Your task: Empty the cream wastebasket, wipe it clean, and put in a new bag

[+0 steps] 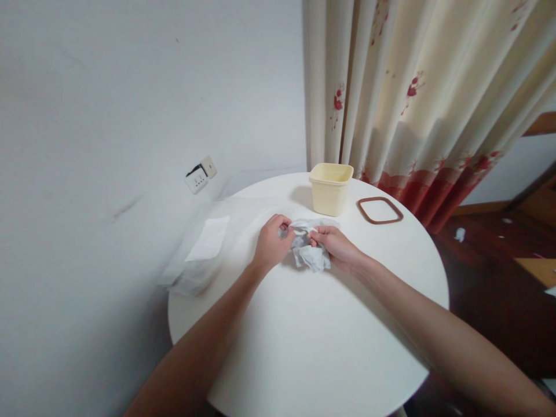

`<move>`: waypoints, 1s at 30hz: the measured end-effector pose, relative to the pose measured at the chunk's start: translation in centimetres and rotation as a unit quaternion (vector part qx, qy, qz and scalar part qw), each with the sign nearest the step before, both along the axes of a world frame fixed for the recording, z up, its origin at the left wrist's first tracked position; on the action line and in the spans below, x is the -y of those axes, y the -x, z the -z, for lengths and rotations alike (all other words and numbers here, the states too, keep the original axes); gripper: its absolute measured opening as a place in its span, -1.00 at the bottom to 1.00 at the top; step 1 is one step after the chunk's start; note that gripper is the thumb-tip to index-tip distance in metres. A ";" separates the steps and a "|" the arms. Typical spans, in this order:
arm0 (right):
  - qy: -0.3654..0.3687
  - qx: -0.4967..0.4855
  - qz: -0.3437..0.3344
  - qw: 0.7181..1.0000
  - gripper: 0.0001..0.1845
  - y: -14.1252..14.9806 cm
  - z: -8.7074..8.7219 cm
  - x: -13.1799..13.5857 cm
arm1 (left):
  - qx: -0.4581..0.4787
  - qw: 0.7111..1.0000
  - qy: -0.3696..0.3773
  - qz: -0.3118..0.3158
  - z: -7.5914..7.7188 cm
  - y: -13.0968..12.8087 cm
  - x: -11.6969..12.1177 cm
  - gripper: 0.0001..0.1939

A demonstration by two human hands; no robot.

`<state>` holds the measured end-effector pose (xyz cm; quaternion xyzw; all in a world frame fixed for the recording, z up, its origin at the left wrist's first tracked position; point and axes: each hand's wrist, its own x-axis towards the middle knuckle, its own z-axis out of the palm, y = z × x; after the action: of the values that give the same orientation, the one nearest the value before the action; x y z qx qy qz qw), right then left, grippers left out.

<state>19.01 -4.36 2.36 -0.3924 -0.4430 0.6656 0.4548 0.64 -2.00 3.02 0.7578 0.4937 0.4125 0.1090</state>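
A crumpled, thin whitish plastic bag (pixel 311 258) is bunched up between my two hands above the middle of the white table. My left hand (pixel 274 240) pinches its left side with thumb and fingers curled together. On the other side my right hand (pixel 332 243) grips a gathered fold of the bag between thumb and fingers. Just behind the hands stands a pale yellow bin (pixel 330 194), upright with its top uncovered. To the right of the bin lies a brown squarish ring (pixel 380 220), flat on the table.
The round white table (pixel 321 341) has a wall along its left side. A clear plastic wrapper (pixel 191 281) with a white paper (pixel 208 238) lies at its left edge. Wall sockets (pixel 197 179) sit above it. A cream curtain (pixel 391 92) hangs behind the table.
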 end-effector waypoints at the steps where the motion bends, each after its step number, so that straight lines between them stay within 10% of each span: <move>1: -0.015 0.004 0.008 1.000 -0.64 0.0 0.1 -0.1 | 0.008 1.000 0.006 0.026 -0.1 -0.1 0.2 -0.87; 5: -0.030 0.009 0.036 0.999 -0.64 0.0 0.0 -0.4 | 0.001 0.992 -0.032 0.126 -0.2 -0.5 0.7 -0.69; 24: -0.068 0.017 0.107 0.992 -0.58 -0.5 -0.3 -1.0 | -0.233 0.972 -0.030 -0.029 0.8 -0.1 -0.6 -0.83; 30: -0.102 0.099 0.125 0.982 -0.67 -0.2 0.4 -1.2 | -0.110 0.990 -0.084 0.000 0.5 -0.8 0.7 -0.57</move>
<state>19.22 -3.13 1.96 -0.4597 -0.4989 0.5126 0.5263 1.44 -2.68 2.55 0.8050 0.4665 0.3664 -0.0104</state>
